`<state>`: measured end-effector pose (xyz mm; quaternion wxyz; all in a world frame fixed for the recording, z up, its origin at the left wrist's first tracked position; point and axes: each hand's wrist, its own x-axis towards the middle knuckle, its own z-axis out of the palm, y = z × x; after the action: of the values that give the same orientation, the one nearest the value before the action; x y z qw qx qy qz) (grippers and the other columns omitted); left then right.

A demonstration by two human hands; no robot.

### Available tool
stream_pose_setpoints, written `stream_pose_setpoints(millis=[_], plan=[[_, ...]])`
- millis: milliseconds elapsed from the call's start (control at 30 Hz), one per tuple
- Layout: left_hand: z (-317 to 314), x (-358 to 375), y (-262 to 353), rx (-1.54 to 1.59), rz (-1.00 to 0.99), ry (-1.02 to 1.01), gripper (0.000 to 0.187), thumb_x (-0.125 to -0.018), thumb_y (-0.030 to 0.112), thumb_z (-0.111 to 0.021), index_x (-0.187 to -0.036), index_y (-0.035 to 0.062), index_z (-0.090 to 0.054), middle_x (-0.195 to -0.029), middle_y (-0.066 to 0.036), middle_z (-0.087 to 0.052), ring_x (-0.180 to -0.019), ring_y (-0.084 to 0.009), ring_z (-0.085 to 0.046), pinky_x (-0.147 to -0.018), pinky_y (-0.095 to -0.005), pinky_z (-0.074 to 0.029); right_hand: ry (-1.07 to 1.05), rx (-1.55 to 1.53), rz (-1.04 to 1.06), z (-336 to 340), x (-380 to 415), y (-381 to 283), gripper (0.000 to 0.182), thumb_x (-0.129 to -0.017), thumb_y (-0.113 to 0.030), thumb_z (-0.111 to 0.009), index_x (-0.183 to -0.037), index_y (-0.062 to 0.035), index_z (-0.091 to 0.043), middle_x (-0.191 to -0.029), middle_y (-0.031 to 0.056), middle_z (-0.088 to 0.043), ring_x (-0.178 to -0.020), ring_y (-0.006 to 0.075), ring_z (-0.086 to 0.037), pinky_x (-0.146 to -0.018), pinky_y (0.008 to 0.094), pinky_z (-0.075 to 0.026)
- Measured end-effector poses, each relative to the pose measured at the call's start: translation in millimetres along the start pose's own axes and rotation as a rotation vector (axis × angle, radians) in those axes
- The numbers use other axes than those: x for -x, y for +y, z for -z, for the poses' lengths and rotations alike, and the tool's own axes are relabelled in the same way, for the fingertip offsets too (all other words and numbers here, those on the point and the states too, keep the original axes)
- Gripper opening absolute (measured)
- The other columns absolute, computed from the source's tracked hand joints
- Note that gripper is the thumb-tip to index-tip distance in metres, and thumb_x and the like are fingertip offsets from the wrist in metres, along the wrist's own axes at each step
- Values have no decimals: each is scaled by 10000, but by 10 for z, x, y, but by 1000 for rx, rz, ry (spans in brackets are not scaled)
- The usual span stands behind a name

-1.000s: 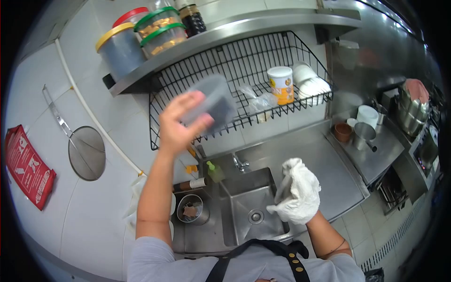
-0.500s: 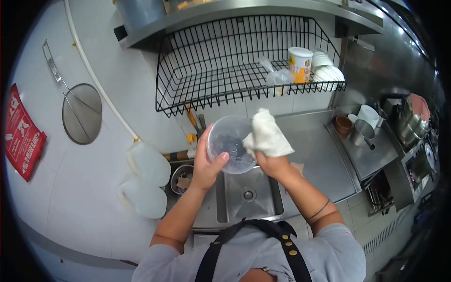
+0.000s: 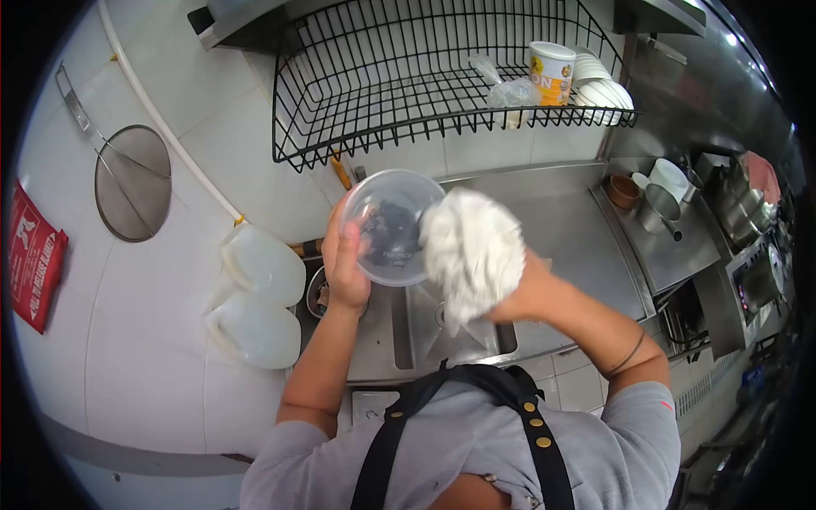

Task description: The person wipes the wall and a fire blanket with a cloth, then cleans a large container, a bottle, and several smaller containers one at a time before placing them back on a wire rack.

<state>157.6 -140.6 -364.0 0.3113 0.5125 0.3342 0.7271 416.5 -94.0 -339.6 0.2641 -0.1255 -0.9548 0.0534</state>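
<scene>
My left hand (image 3: 344,259) grips a clear round plastic container (image 3: 393,225) at its left side, with the thumb over the near edge. The container's open mouth is turned up toward me, and dark shapes show through its bottom. In my right hand (image 3: 525,287) is a bunched white cloth (image 3: 473,255), which hides most of the fingers. The cloth overlaps the container's right rim in this view. Both hands are raised over the steel sink (image 3: 404,327), whose basin is partly covered by the cloth.
A black wire rack (image 3: 374,136) hangs ahead, holding a white and orange tub (image 3: 551,75) and stacked white bowls (image 3: 605,98). Two translucent jugs (image 3: 255,327) stand at left. A strainer (image 3: 132,183) hangs on the wall. Pots (image 3: 659,208) sit on the right-hand counter (image 3: 561,229).
The container has moved left and slightly up in view. The cloth has come away from its inside toward me, now more spread out and hanging. The camera view has shifted a little.
</scene>
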Motion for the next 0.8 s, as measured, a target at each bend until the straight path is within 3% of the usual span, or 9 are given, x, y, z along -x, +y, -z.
stream_pose_setpoints(millis=[233,300,400,433,500,567,667,767,800], plan=[[-245,-105,-135,-335,-179,-157,542,-1037,309,-476,-1437,-56,-501,-1458,-171,-494,-1344,-277,-474,-1142,-376,-343,362,73,94,-245,-346,-99,571,-858,-441,-674,-1324,-117,-605,-1372,152,-597,-1288,384,-546,-1118,486,-404],[-187,-110,-27,-76,-87,-61,557,-1037,311,-454,-1469,-41,-471,-1480,-171,-481,-1350,-286,-475,-1114,-413,-386,209,242,141,-241,-232,-98,555,-842,-415,-701,-1289,-99,-615,-1332,151,-609,-1240,390,-562,-1076,491,-429],[-98,-140,284,66,-27,70,626,-1024,339,-440,-1530,-25,-379,-1504,-161,-471,-1315,-298,-519,-1037,-446,-471,337,-71,57,-141,-170,-80,407,-766,-201,-690,-1152,-76,-658,-1119,133,-644,-1053,358,-617,-906,457,-512],[-105,-145,381,180,-34,99,651,-1017,351,-441,-1541,-25,-354,-1519,-159,-456,-1306,-299,-529,-1017,-448,-491,-62,11,-268,212,-245,-149,317,-710,-147,-682,-1019,-83,-662,-1008,143,-638,-955,355,-632,-856,436,-529],[-51,-78,431,247,64,47,697,-987,343,-488,-1551,-30,-318,-1556,-166,-405,-1313,-315,-522,-1009,-436,-504,266,28,-173,258,-122,-72,232,-692,-159,-687,-887,-62,-607,-928,146,-610,-874,364,-621,-812,439,-529],[-88,-15,307,230,279,-286,721,-957,322,-533,-1547,-37,-326,-1583,-173,-363,-1329,-313,-506,-1005,-430,-502,498,-194,106,54,-69,49,246,-776,-190,-733,-947,-27,-664,-985,202,-634,-919,410,-607,-857,465,-482],[-478,100,306,388,381,-321,753,-933,303,-563,-1554,-44,-315,-1580,-175,-377,-1319,-313,-516,-991,-416,-498,629,-583,106,154,-146,80,869,-870,-622,-715,-1425,22,-533,-1472,237,-510,-1296,342,-526,-1113,465,-387],[-493,-86,371,328,252,-369,790,-915,342,-593,-1561,-24,-321,-1569,-191,-389,-1328,-343,-517,-1001,-448,-519,508,-1277,-102,65,-282,288,810,-876,-578,-735,-1414,-1,-554,-1473,205,-534,-1374,335,-500,-1151,424,-366],[-488,-140,397,335,211,-346,818,-913,367,-609,-1582,17,-295,-1589,-191,-366,-1362,-356,-488,-1017,-466,-510,629,-1102,-134,24,-290,282,761,-893,-586,-711,-1380,-15,-586,-1423,171,-584,-1317,312,-555,-1130,390,-400]])
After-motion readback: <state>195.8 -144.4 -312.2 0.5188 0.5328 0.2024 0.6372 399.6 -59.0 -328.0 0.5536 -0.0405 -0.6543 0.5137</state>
